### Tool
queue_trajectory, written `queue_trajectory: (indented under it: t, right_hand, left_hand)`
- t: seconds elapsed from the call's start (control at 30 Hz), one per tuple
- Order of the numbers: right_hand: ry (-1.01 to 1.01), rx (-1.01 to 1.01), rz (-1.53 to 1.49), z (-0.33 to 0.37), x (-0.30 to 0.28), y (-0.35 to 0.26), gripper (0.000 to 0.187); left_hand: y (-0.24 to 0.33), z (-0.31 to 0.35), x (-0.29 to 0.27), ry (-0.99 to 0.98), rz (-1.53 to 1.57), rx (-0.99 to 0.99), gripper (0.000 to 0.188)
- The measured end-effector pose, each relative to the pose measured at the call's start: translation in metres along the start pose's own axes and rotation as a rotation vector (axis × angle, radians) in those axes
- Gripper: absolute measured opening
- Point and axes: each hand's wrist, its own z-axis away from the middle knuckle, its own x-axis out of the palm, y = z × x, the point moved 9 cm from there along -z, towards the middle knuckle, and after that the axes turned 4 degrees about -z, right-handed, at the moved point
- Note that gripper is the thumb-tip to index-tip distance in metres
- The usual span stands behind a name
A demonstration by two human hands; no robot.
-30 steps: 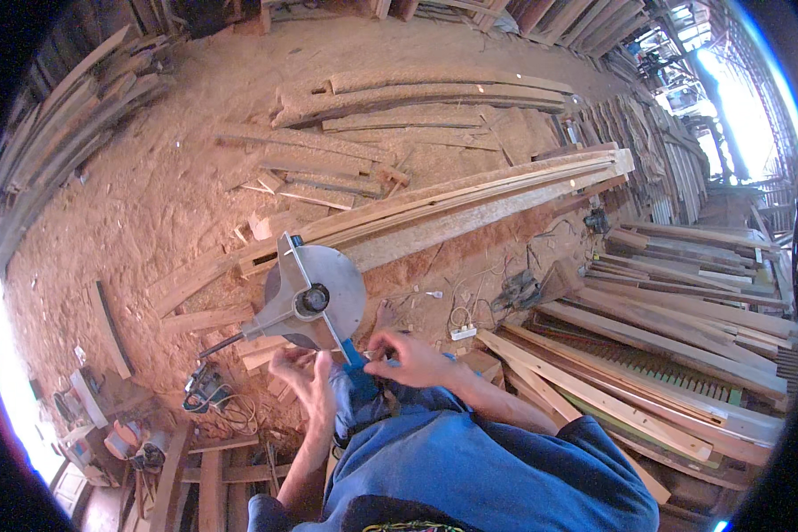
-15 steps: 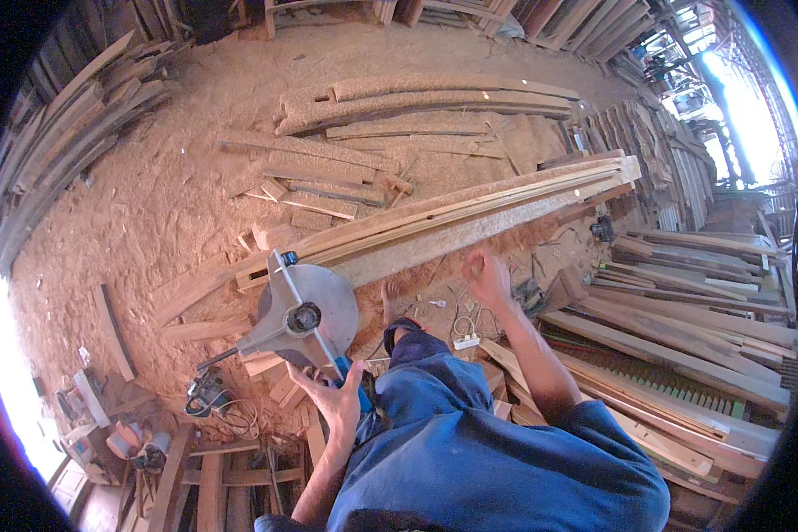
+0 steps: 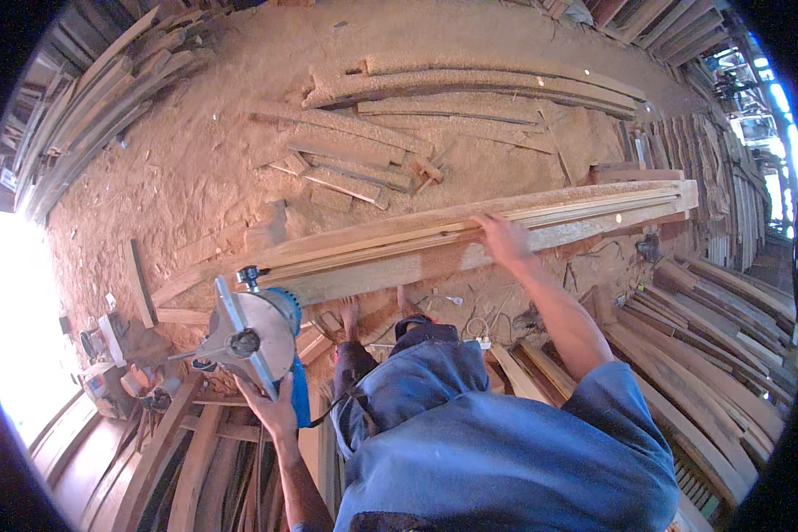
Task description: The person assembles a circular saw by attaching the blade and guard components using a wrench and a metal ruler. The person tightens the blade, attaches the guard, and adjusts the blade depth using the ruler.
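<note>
Head view, left to right. Loose plank [image 3: 136, 282] on the ground, ahead-left of the left hand.

Left hand [image 3: 273, 410]: closed around the lower part of a blue power tool [image 3: 301, 395], thumb up against the blue body; the other fingers go behind the tool, so the full wrap is hidden. Its grey plate [image 3: 275, 326] is just ahead of that hand, black knob [image 3: 250, 277] beyond it. Dark cord [image 3: 333, 407] runs off right of the hand.

Key relation: long timber [image 3: 390, 229] lies ahead and right of the left hand, long axis crossing in front of both hands, right end angled farther away. Tool overlaps its left part in view; can't tell the gap. Bare feet [image 3: 350, 312] between the hands, near side of timber.

Right hand [image 3: 507, 244] is the nearer one: right over the timber, about mid-length. Fingers half curled, index reaching out, fingertips seemingly on the top. Can't tell if it pinches anything.

Stacked boards [image 3: 696, 355] right of and behind the right hand.
</note>
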Motion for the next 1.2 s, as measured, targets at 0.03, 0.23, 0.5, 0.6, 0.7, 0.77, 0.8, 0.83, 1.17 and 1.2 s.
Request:
queue_trajectory:
  t: [0.03, 0.23, 0.5, 0.6, 0.7, 0.77, 0.8, 0.83, 1.17, 1.2]
  right_hand:
    - [0.07, -0.009, 0.018, 0.006, -0.013, 0.022, 0.046]
    - [0.041, 0.186, 0.037, 0.035, -0.053, 0.188, 0.043]
    - [0.124, 0.17, -0.24, 0.054, -0.042, 0.254, 0.044]
    - [0.255, 0.203, -0.342, 0.067, -0.046, 0.265, 0.05]
    - [0.398, 0.218, -0.372, 0.079, -0.054, 0.276, 0.052]
    - [0.435, 0.219, -0.371, 0.085, -0.056, 0.283, 0.051]
    - [0.425, 0.223, -0.373, 0.086, -0.054, 0.286, 0.049]
    - [0.419, 0.229, -0.378, 0.088, -0.053, 0.288, 0.048]
    - [0.45, 0.258, -0.29, 0.09, -0.046, 0.295, 0.041]
    - [0.474, 0.23, -0.267, 0.09, -0.048, 0.293, 0.041]
  left_hand:
    - [0.001, 0.001, -0.002, 0.018, -0.083, 0.024, 0.106]
    - [-0.033, -0.005, -0.014, 0.086, -0.185, 0.001, 0.098]
    - [-0.044, -0.01, -0.028, 0.089, -0.241, -0.005, 0.087]
    - [-0.013, -0.008, -0.018, 0.058, -0.503, 0.243, 0.082]
    - [-0.027, -0.012, -0.02, 0.008, -0.349, 0.071, 0.082]
    - [-0.036, -0.015, -0.025, -0.008, -0.287, 0.017, 0.082]
    - [-0.037, -0.016, -0.029, 0.007, -0.291, 0.025, 0.083]
    - [-0.039, -0.017, -0.033, 0.022, -0.309, 0.027, 0.083]
    - [-0.042, -0.017, -0.036, 0.078, -0.33, -0.003, 0.079]
    - [-0.038, -0.016, -0.035, 0.055, -0.39, 0.067, 0.078]
